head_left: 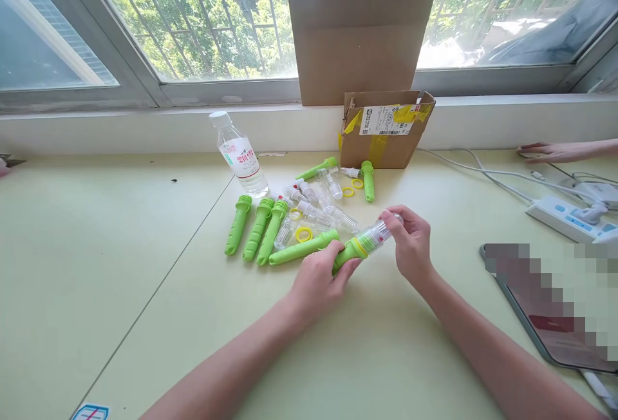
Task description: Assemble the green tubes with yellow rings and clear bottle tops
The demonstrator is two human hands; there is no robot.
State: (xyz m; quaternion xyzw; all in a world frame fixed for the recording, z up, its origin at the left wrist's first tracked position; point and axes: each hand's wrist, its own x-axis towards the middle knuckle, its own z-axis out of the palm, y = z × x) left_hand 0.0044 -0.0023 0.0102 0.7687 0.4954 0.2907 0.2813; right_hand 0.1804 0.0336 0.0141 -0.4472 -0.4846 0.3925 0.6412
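Pinched between thumb and fingers, the far end of a clear ribbed tube point(381, 232) sat in my right hand point(409, 236), while my left hand point(322, 273) closed around a green threaded handle point(344, 255). The two pieces were held in line over the table point(376, 355), slanting up to the right, just in front of the scattered parts. A yellow ring point(360, 247) was already around the handle's neck, and green threading showed through the near end of the tube, so I judged this one mostly put together; whether the thread was fully tight, I could not tell. Much remained loose. Three green grips point(257, 230) lay side by side to the left, another green grip point(300, 249) lay just beside my left hand, and two more were farther back, one of them the short-looking green piece point(368, 181) near the cardboard box point(381, 146). None of these six had a clear tube on. Among them lay spare yellow rings point(304, 234), clear tubes point(284, 233) and white-ended inserts point(308, 193), some overlapping too closely to count. Behind that pile stood a water bottle point(244, 163).
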